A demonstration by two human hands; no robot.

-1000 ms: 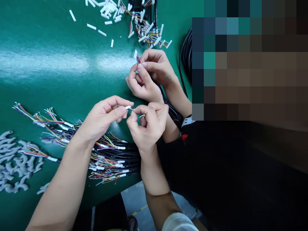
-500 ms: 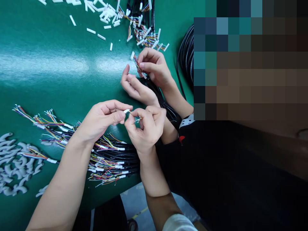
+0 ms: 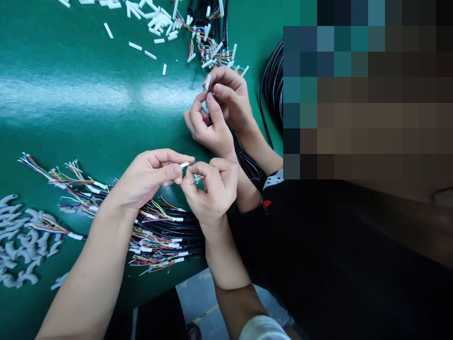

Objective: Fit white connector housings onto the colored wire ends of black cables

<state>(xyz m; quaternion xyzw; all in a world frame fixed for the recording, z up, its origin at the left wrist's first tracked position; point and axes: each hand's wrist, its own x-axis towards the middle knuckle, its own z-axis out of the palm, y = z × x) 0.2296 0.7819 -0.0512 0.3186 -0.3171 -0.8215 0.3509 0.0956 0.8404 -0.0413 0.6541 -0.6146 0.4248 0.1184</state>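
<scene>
Between the thumb and fingertips of my left hand is a small white connector housing. Close against it, my right hand pinches thin coloured wires, whose ends at the housing are too small to make out. Under my wrists lies a bundle of black cables, with stripped coloured wire ends and white sleeves fanning to the left. Just beyond my hands, a co-worker's two hands hold another white connector with wires.
Loose white connector housings are scattered at the back of the green table. Wired connectors lie beside them. Grey curved pieces are piled at the left. A black cable coil sits behind the co-worker's arm.
My right hand has shifted slightly left, and the housing in my left hand is turned a little. The co-worker's hands have come together around their connector.
</scene>
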